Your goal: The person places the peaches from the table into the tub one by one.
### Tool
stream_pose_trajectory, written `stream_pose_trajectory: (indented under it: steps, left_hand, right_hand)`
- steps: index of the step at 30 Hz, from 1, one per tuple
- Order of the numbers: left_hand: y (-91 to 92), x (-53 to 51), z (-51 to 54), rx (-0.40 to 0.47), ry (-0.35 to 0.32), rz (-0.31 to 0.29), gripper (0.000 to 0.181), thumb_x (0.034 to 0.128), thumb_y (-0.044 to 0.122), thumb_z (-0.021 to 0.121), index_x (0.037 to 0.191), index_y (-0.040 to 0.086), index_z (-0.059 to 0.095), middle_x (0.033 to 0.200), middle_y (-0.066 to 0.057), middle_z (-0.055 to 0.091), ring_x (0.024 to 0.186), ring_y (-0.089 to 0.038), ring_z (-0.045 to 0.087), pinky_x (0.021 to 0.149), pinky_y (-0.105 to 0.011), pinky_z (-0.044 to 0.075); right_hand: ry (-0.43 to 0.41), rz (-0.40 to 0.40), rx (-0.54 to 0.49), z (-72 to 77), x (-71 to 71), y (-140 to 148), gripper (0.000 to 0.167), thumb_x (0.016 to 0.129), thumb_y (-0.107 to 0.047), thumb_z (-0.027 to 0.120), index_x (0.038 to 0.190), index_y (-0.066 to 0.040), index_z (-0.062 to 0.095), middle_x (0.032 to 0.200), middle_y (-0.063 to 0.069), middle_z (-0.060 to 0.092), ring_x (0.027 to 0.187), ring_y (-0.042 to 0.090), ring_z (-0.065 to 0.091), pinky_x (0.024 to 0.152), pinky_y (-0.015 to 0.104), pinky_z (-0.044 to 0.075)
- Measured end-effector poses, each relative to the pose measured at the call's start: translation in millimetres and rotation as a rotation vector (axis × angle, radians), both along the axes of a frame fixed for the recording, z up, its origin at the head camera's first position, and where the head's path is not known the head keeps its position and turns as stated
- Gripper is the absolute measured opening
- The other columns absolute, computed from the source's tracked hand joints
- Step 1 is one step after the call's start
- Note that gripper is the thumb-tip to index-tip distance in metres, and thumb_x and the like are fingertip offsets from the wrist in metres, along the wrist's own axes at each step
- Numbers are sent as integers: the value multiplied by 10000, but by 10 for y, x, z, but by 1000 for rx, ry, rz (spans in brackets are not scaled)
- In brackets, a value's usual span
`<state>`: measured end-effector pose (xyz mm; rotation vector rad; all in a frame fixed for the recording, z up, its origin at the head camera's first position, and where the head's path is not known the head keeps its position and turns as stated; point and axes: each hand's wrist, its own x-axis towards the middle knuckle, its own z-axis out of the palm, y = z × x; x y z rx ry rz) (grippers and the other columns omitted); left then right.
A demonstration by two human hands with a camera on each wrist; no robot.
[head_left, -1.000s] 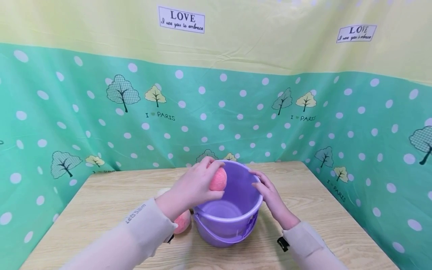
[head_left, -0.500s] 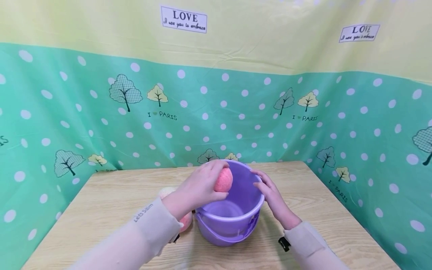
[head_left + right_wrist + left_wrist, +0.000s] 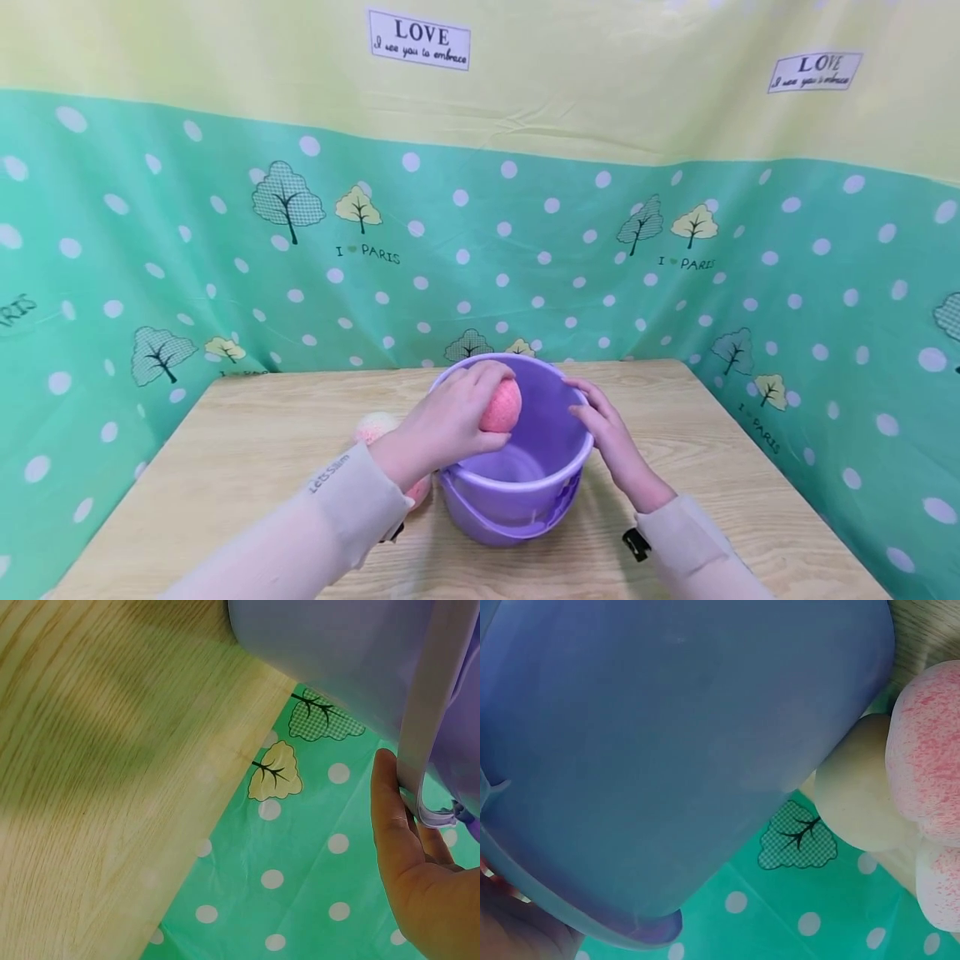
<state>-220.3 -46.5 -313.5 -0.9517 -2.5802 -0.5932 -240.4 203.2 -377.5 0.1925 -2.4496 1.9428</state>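
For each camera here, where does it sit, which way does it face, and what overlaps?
Head: worn on the head, facing forward and down at the purple bucket; shows both sleeves, the left hand gripping a pink ball, and the right hand holding the bucket.
Left wrist: worn there, facing the bucket's outside and balls beside it; part of the left hand shows lower left.
Right wrist: worn there, facing bucket, table and backdrop; the right hand shows lower right.
Both wrist views share the bucket and backdrop.
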Motion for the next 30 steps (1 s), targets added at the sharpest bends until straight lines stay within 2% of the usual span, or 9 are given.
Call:
stream_pose_trajectory:
  steps: [12, 18, 30]
  left_hand:
    - [-30, -12, -45, -29, 47, 1, 646, 755, 287, 818, 1300, 134, 509, 1286, -68, 587, 1075, -286, 596, 960, -428, 518]
    - [5, -26, -49, -13, 39, -9, 648, 760, 295, 815, 1308, 140, 505, 1282, -70, 592, 1071, -292, 603, 951, -433, 520]
    - [40, -60, -39, 2, 50, -25, 647, 758, 291, 813, 1302, 117, 511, 1284, -83, 598, 1122, -292, 602, 999, -437, 496]
  right_hand:
    - [2, 4, -12, -33, -36, -8, 477, 963, -200, 478, 1439, -171, 457, 1558, 121, 376, 1321, 349, 472, 937, 321, 459]
    - [1, -6, -8, 0, 7, 16, 476, 965, -206, 480, 1438, -166, 457, 1558, 124, 376, 1325, 353, 471, 937, 323, 456]
    - [4, 4, -3, -3, -3, 10, 479, 966, -200, 471, 1443, -163, 451, 1577, 115, 347, 1360, 354, 436, 959, 345, 449]
